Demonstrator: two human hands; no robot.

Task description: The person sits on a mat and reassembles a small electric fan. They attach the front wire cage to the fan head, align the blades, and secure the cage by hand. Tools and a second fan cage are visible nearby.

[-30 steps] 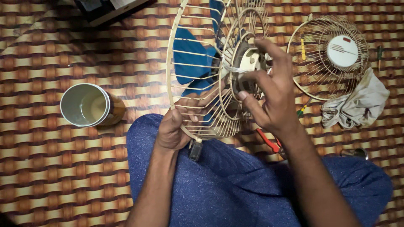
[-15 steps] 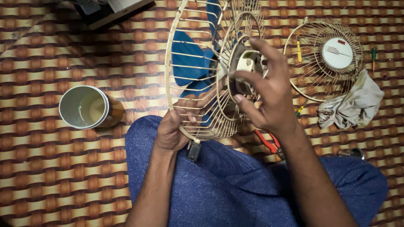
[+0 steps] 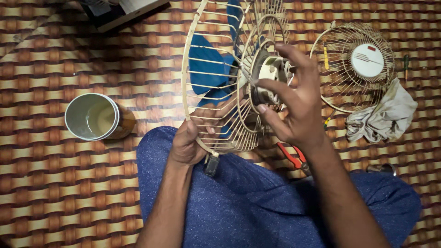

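Observation:
A cream wire fan guard point(image 3: 202, 69) with blue blades point(image 3: 206, 59) inside stands on edge over my lap. My left hand point(image 3: 190, 138) grips the guard's lower rim, fingers hooked through the wires. My right hand point(image 3: 294, 105) is cupped around the pale motor hub point(image 3: 271, 69) at the back of the guard, thumb and fingers pressed on it. A small dark clip point(image 3: 212, 164) hangs at the guard's bottom edge.
A second wire guard with a white round centre point(image 3: 353, 64) lies on the woven mat at right, beside a crumpled cloth point(image 3: 381, 117). Red-handled pliers point(image 3: 294, 156), screwdrivers point(image 3: 406, 62), an open tin can point(image 3: 94, 117) at left, and a dark box point(image 3: 119, 9) at top.
My right hand has shifted its fingers slightly on the motor hub. The fan guard and my left hand have stayed almost still.

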